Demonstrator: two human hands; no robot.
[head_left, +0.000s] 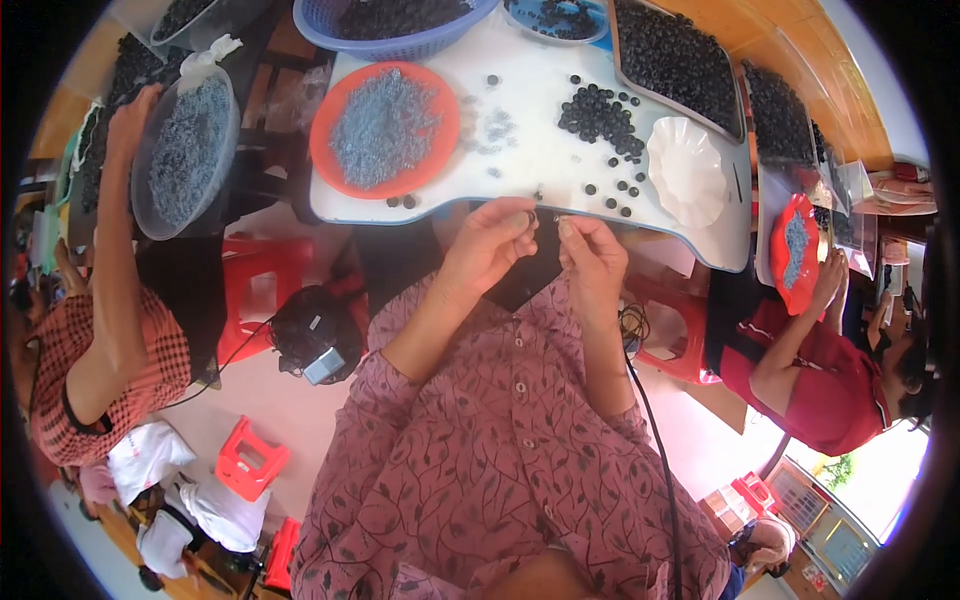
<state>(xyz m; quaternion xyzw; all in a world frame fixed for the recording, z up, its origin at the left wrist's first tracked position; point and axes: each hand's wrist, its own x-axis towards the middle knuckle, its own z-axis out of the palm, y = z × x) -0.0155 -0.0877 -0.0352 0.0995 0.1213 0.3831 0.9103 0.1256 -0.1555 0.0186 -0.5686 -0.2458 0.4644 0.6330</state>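
Note:
Just off the front edge of the white table [500, 180], my left hand [492, 245] pinches a small black round piece [533, 215] between thumb and fingertips. A short gap away, my right hand [594, 265] is also closed in a pinch; what it holds is too small to make out. Beyond my hands, a loose pile of black round pieces [598, 120] lies on the table, with a few strays nearer me. An orange-red plate [320, 150] at the left bears a heap of small grey-blue metallic pieces [385, 128].
A white fluted dish [688, 172] sits at the table's right. Behind it stands a tray of black pieces [680, 65]; a blue basket [420, 45] is at the back. People work at left [110, 340] and right [830, 380]. Red stools [255, 290] flank me.

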